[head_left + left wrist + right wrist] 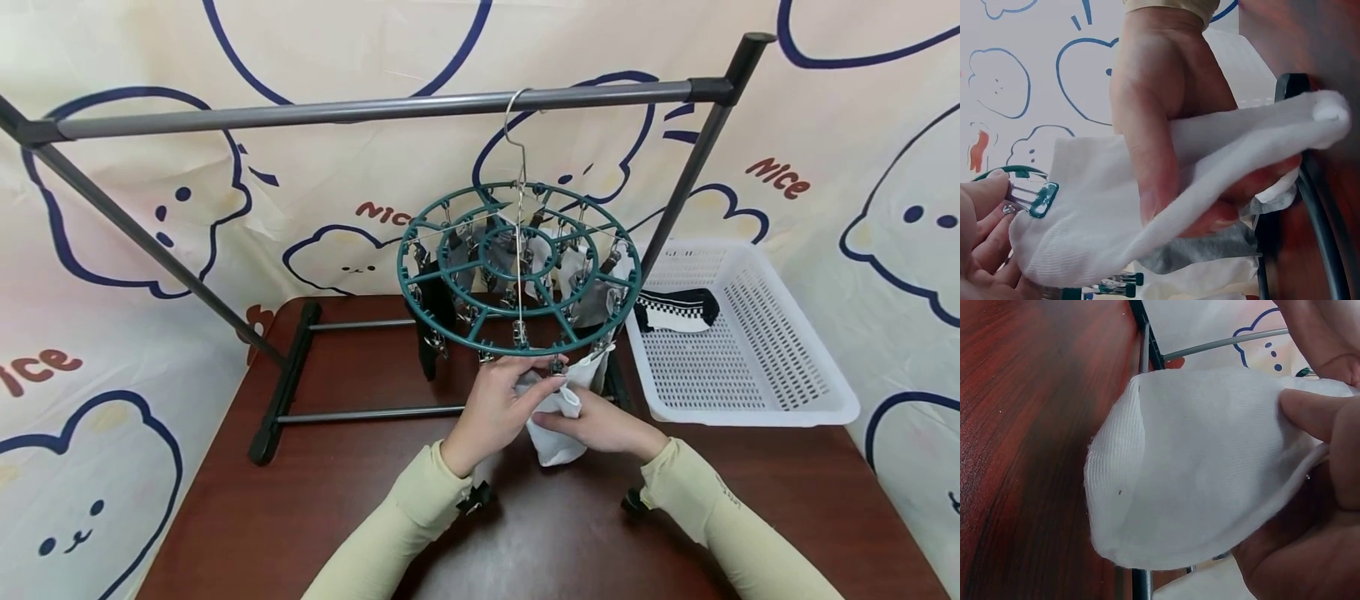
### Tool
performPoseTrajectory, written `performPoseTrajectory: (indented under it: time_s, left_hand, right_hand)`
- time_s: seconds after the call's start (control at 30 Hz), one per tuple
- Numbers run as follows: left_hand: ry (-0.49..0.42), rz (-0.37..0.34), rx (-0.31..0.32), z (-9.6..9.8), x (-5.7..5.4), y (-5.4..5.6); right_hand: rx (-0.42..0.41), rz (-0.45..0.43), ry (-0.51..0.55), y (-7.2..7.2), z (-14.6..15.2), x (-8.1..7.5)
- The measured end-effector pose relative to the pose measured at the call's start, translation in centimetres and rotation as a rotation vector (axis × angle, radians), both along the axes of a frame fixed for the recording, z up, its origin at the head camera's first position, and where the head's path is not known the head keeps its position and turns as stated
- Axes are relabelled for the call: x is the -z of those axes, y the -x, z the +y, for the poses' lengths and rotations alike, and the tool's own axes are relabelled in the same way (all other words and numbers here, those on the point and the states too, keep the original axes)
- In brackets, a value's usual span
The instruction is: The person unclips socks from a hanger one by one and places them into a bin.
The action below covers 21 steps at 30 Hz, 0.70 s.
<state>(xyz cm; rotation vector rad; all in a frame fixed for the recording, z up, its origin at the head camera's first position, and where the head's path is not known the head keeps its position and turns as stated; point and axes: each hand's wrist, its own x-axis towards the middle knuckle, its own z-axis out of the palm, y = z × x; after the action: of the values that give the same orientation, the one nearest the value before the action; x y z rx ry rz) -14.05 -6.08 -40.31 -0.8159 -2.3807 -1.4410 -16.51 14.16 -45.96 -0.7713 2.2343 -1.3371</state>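
A white sock [558,433] hangs at the front of a round green clip hanger [480,342]. My left hand [495,412] is at the hanger's front rim, its thumb and fingers pinching a metal clip [1032,194] with green tips. In the left wrist view the clip's tips are on one edge of the sock's cuff. My right hand [607,427] grips the sock farther down, thumb on one side and fingers on the other. The sock [1191,469] fills the middle of the right wrist view, its toe end towards the table.
The hanger hooks over a grey rail [375,110] on a frame with black feet [285,392]. Black, grey and white socks hang from its other clips. To the right, a white basket [817,367] holds a black-and-white sock [678,311] on the brown table [525,550].
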Motion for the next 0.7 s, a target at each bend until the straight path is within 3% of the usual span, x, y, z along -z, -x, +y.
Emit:
performPoseTrajectory:
  time_s: [0.3, 0.7]
  left_hand:
    - [-0.012, 0.02, 0.013, -0.2, 0.05, 0.02]
    - [-0.103, 0.155, 0.033, -0.02, 0.71, 0.33]
  right_hand:
    - [0.005, -0.008, -0.019, -0.01, 0.02, -0.11]
    - [-0.004, 0.034, -0.025, -0.04, -0.19, -0.5]
